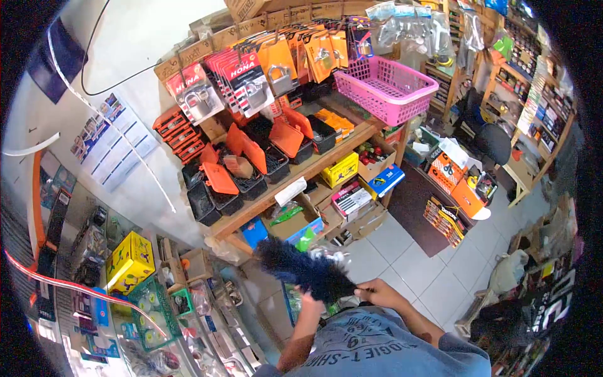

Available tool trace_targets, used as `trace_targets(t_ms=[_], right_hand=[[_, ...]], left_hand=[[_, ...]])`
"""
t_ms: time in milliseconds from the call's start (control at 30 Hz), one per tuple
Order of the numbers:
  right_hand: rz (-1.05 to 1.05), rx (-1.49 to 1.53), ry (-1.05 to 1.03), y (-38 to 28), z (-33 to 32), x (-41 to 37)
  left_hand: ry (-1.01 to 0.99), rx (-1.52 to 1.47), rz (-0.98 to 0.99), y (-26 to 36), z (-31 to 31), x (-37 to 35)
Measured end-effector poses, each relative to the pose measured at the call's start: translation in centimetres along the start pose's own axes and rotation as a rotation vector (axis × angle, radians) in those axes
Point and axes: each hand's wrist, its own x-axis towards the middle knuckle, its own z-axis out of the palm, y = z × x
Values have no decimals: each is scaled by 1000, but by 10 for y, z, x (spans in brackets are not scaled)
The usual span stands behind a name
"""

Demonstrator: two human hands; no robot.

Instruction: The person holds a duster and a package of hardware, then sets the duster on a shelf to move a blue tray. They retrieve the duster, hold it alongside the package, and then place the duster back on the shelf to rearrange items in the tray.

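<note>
A fluffy dark blue duster (304, 270) slants across the space in front of my shirt, its far end close to the lower shelf boxes. My right hand (380, 294) has its fingers closed on the duster's near end. Against the underside of the fluff is my left hand (308, 303), smeared by motion, with its fingers partly hidden. Just beyond the duster stands an open cardboard box (292, 223) with a green packet in it.
A wooden shelf (301, 169) carries black bins with orange lids (245, 147). Carded padlocks (251, 81) hang above it. A pink basket (402, 94) sits at its right end. Stocked shelves and a glass case (94, 327) stand at left; tiled floor (402, 264) lies at right.
</note>
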Motion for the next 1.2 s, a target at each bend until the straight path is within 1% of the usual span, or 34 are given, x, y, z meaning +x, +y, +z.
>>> trace_targets(t_ms=[33, 67, 100, 133, 167, 200, 233, 267, 300, 333, 367, 400, 433, 467, 500, 533, 600, 633, 667, 733, 767, 800, 867, 900, 933, 1000, 1033, 1067, 1100, 1133, 1167, 1200], right_hand=[[16, -56, 91, -5, 3, -1], [15, -52, 104, -4, 5, -3], [57, -80, 245, -1, 7, -6], [103, -104, 383, 1, 10, -9], [104, -99, 393, 4, 13, -11], [58, 5, 468, 8, 15, -12], [11, 106, 546, 13, 16, -14], [-38, 204, 627, 18, 15, -17], [75, 252, 572, 31, 11, -21], [78, 253, 587, 37, 10, -25], [123, 454, 528, 42, 11, -27], [165, 654, 460, 46, 14, -26], [167, 659, 466, 50, 20, -24], [112, 745, 468, 54, 27, -23], [58, 824, 468, 57, 31, -21], [68, 818, 471, 55, 34, -20], [-3, 962, 543, 44, 39, -19], [14, 932, 584, 39, 39, -18], [24, 924, 572, 29, 38, -18], [125, 909, 660, 7, 31, -21], [134, 944, 655, 4, 27, -21], [147, 928, 639, 12, 23, -23], [86, 751, 700, 19, 11, -20], [93, 687, 737, 18, 4, -23], [98, 671, 712, 20, -5, -26], [-11, 413, 622, 28, -26, -31], [-70, 331, 636, 41, -34, -29], [-348, 182, 687, 49, -38, -21], [-440, -21, 656, 53, -47, -30], [-528, -221, 625, 37, -52, -41], [-297, -535, 229, 77, -73, -52], [-288, -614, 183, 77, -74, -60]], left_hand=[[-5, 0, -11, -3, 24, 1], [177, 42, -36, -2, 69, 4], [357, 87, -59, -1, 93, 8], [351, 91, -69, 0, 87, 7], [461, 40, -130, -1, 71, 5], [571, -10, -192, -1, 51, 2], [116, -293, -265, 1, 21, -6], [110, -297, -282, 0, 26, -6], [203, -233, -297, -2, 30, -8], [297, -164, -310, -3, 33, -10], [232, -175, -375, -7, 18, -12], [231, -173, -385, -15, 3, -15], [204, -293, -430, -18, 9, -20], [180, -415, -472, -21, 18, -27], [520, -72, -457, -24, 54, -23], [525, -82, -460, -24, 62, -24], [441, -135, -507, -31, 71, -28], [401, -182, -531, -30, 70, -32], [409, -192, -518, -34, 64, -36], [325, -101, -468, -42, 53, -43], [359, -101, -481, -42, 63, -44], [369, -117, -463, -49, 55, -49], [249, -114, -449, -62, 46, -50], [258, -121, -440, -71, 44, -56], [266, -132, -413, -78, 42, -60], [210, -238, -557, -94, 35, -73], [218, -210, -575, -99, 42, -74], [225, -217, -545, -102, 55, -76], [236, -246, -525, -103, 67, -77], [251, -273, -512, -107, 74, -78], [278, -355, -435, -118, 68, -87], [301, -360, -430, -129, 63, -93]])
